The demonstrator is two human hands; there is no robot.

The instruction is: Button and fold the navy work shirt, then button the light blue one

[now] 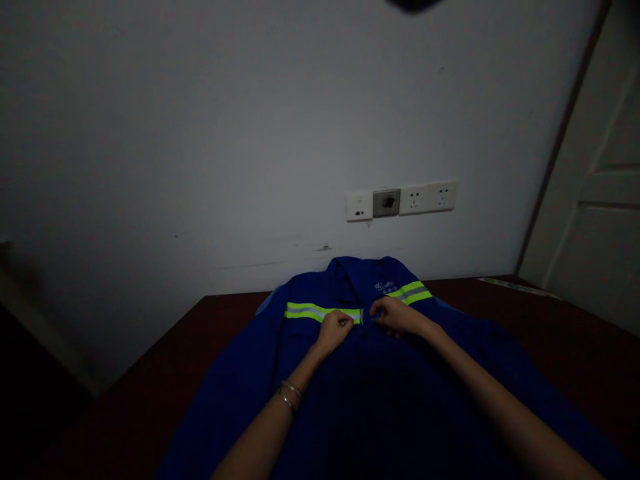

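A blue work jacket [345,380] lies spread front side up on the dark red desk [183,340], its collar [363,273] toward the wall [225,133] and its sleeves reaching down both sides. As far as can be judged, the laying out is done: the garment is unfolded, and the two front edges lie near each other at the chest. Whether they are joined there cannot be told, and the lower front is too dark to show how it stands. The left hand [336,327], with bracelets [289,393] on its wrist, rests on the left reflective band [307,311], fingers curled; what it grips, if anything, is hidden. The right hand [393,315] appears to pinch the blue cloth at the front edge, just below the white print [385,287] and beside the right reflective band [413,292]. The hands are near each other but apart. As for containers, any pockets are lost in the dark cloth, so their contents cannot be told. On the wall beyond the collar, white sockets [427,197] sit beside a grey wall plate [379,207] bearing a dark piece too dim to identify.
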